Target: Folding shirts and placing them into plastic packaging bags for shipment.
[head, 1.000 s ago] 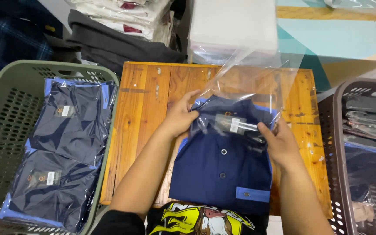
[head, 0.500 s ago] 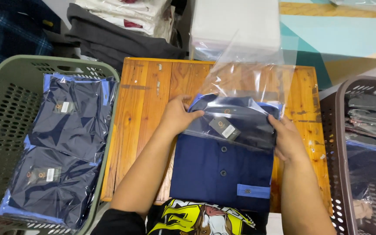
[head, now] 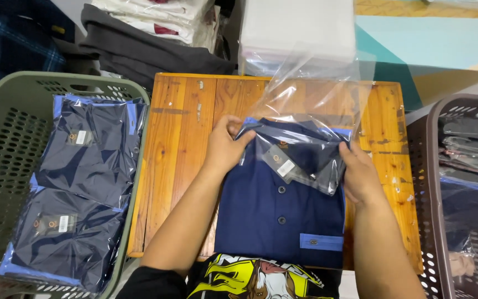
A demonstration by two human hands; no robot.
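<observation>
From the head camera, the left hand point(head: 225, 145) pinches the upper left corner of a clear plastic bag point(head: 311, 94), thumb and fingers closed on the film where it meets the collar of a folded navy shirt point(head: 280, 213). The right hand point(head: 360, 176) grips the bag's edge on the opposite side, fingers curled around the film against the shirt's right shoulder. Between the two hands the collar end of the shirt lies inside the mouth of the bag, while the lower part, with its buttons and light blue pocket trim, lies uncovered toward the person's body. The rest of the bag stands up loosely beyond the fingertips. Shirt and bag rest on a wooden desk point(head: 181, 138).

Out past the left hand stands a green basket point(head: 6, 111) holding bagged navy shirts point(head: 84, 182) laid flat. Out past the right hand stands a brown basket point(head: 432, 160) with dark folded clothes point(head: 471, 144) in it. Beyond both hands, past the desk's far edge, lie a white stack of bags point(head: 297, 27) and a dark grey folded cloth point(head: 139, 50).
</observation>
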